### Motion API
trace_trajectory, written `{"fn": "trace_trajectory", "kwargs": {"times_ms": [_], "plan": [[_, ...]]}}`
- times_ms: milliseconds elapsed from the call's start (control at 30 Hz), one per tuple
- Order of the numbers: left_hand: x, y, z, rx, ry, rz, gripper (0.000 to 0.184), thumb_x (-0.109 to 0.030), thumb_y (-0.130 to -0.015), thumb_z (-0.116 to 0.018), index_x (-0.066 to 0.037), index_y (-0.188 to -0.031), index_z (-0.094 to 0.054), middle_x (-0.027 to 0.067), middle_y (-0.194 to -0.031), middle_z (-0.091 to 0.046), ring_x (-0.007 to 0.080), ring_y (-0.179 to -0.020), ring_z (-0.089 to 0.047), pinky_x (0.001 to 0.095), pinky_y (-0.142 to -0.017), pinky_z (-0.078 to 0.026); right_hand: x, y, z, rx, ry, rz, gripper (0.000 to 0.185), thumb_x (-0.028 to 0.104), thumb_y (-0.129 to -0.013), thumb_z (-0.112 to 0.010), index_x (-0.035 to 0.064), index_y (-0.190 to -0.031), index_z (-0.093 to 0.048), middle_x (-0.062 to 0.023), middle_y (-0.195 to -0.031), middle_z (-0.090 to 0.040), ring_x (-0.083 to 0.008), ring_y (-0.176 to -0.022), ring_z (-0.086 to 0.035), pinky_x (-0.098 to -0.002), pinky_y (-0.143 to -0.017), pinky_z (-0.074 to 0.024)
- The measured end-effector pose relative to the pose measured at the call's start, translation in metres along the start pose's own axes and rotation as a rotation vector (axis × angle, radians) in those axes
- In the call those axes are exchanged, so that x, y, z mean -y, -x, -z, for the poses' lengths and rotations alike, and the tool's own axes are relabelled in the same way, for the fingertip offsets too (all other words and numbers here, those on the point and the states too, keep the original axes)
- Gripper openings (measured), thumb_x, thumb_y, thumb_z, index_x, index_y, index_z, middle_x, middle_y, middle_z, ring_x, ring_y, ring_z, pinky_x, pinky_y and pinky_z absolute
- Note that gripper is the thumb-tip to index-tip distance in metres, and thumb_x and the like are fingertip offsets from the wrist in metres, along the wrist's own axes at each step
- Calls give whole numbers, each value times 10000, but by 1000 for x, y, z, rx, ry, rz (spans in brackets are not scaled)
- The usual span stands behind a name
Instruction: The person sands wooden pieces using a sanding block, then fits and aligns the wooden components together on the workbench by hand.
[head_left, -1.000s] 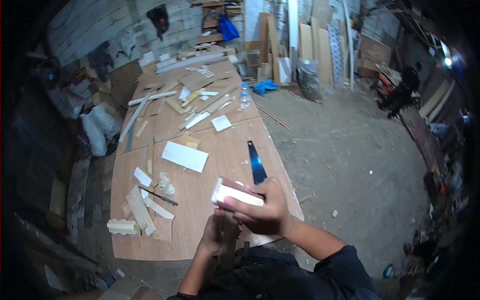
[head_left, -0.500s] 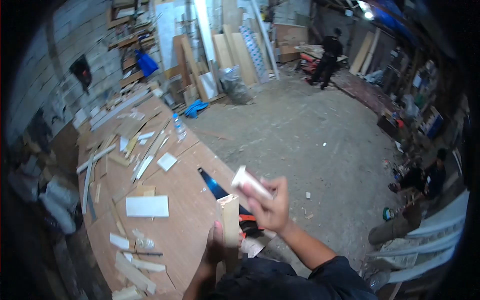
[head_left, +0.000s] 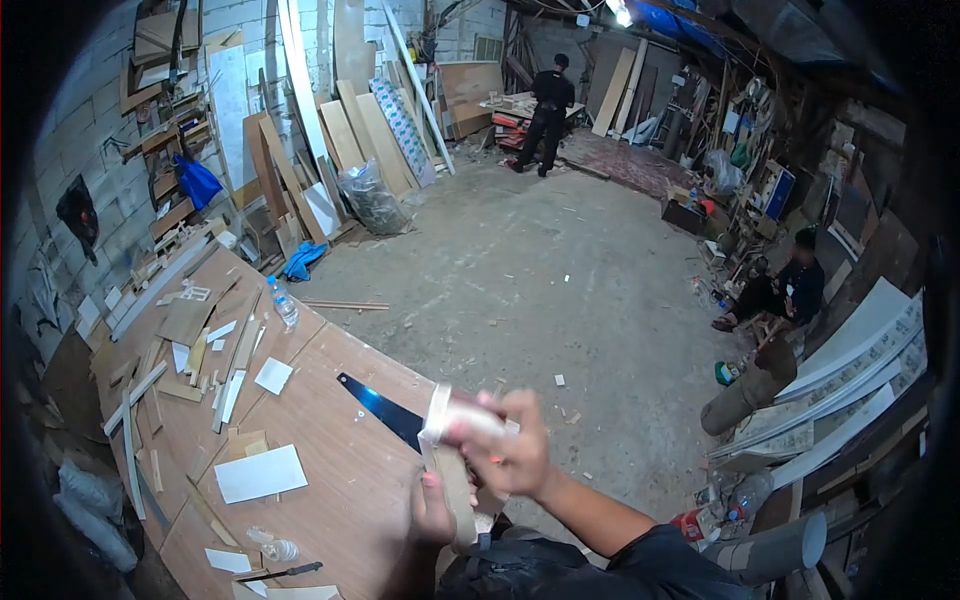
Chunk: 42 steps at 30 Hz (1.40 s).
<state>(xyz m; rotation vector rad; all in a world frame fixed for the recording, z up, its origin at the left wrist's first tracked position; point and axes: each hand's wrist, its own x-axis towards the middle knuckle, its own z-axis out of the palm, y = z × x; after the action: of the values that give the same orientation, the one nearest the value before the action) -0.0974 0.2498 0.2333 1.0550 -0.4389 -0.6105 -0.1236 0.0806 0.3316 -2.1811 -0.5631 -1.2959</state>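
My left hand is wrapped round an upright wooden piece close to my body. My right hand grips a pale block with a reddish-brown sheet around it, blurred by motion. The block lies at the top end of the wooden piece. Just left of it, a saw rests on the table, its dark blade showing and its handle mostly hidden behind my hands and the wood.
The wooden table carries a white board, wood offcuts and a water bottle. One person stands at the back; another person sits at right. Boards lean on the wall.
The view has swung to the right, bringing the seated person further in. The block in my right hand has come from above and right of the wooden piece onto its top end.
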Motion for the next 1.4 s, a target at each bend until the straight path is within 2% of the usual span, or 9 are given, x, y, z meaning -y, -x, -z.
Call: {"fn": "trace_trajectory", "kwargs": {"times_ms": [100, 233, 400, 567, 800, 867, 1067, 1133, 1400], "plan": [[-12, 4, -3, 12, -75, -92, 676, -531, -1034, -241, 48, -1254, -512, 144, -996, -634, 208, -835, -639, 325, -743, -535, 4, 2, 5, -84, 70, -331, 432, 99, -712, -775, 117, -1141, -730, -161, -1125, -542, -270, -914, -531, -379, -820, -453], [-23, 0, -10, 14, -113, -128, 662, -532, -1023, -272, 48, -1210, -531, 122, -949, -626, 174, -798, -625, 305, -677, -508, 48, -7, 8, -39, -49, 4, 363, 164, -716, -787, 198, -1077, -764, -99, -1036, -610, -252, -890, -554, -361, -719, -389], [-17, 12, -8, -58, -90, -109, 727, -604, -1001, -237, 37, -1145, -549, 114, -881, -626, 155, -727, -610, 290, -625, -496, 16, -2, 7, -58, 152, -345, 412, 151, -717, -786, 168, -1127, -746, -153, -1008, -611, -279, -880, -561, -379, -788, -446], [-15, 16, -14, -19, -140, -170, 749, -629, -989, -258, 40, -1149, -555, 101, -889, -612, 142, -720, -601, 274, -619, -490, 49, -7, 22, 73, 33, 21, 388, 104, -726, -764, 161, -1110, -751, -134, -1156, -543, -266, -911, -521, -364, -780, -444], [-11, 36, -1, 15, -83, -31, 599, -448, -1040, -252, 47, -1290, -479, 167, -1096, -620, 258, -960, -646, 377, -794, -543, 28, 12, 13, -239, -14, -242, 454, 107, -695, -776, 159, -1144, -738, -120, -1063, -570, -248, -859, -544, -360, -742, -476], [-3, 29, -8, 33, -128, -308, 595, -451, -1046, -244, 35, -1268, -507, 161, -1053, -634, 233, -863, -653, 353, -737, -550, 50, 3, 24, -15, -113, 60, 459, 149, -656, -800, 141, -1113, -750, -115, -1048, -576, -246, -842, -546, -359, -732, -432], [-27, 43, -22, 6, -117, -127, 684, -529, -1028, -211, 46, -1185, -547, 131, -913, -649, 189, -715, -639, 291, -649, -538, 30, 2, 21, -158, 99, -99, 416, 169, -675, -801, 141, -1088, -757, -114, -1040, -546, -225, -802, -490, -347, -676, -400], [-15, 34, -31, 0, 27, -232, 682, -544, -1025, -217, 35, -1165, -548, 128, -928, -646, 164, -718, -639, 281, -627, -522, 50, 0, 31, -27, -121, 144, 402, 216, -668, -803, 181, -1068, -773, -92, -1015, -529, -221, -819, -486, -349, -688, -401], [-24, 42, -27, -71, -82, -45, 702, -556, -1029, -188, 24, -1075, -580, 104, -815, -634, 149, -664, -620, 268, -625, -513, 31, 5, 33, -144, 115, -118, 426, 138, -670, -800, 170, -1092, -762, -111, -973, -537, -256, -856, -491, -361, -724, -430]]}}
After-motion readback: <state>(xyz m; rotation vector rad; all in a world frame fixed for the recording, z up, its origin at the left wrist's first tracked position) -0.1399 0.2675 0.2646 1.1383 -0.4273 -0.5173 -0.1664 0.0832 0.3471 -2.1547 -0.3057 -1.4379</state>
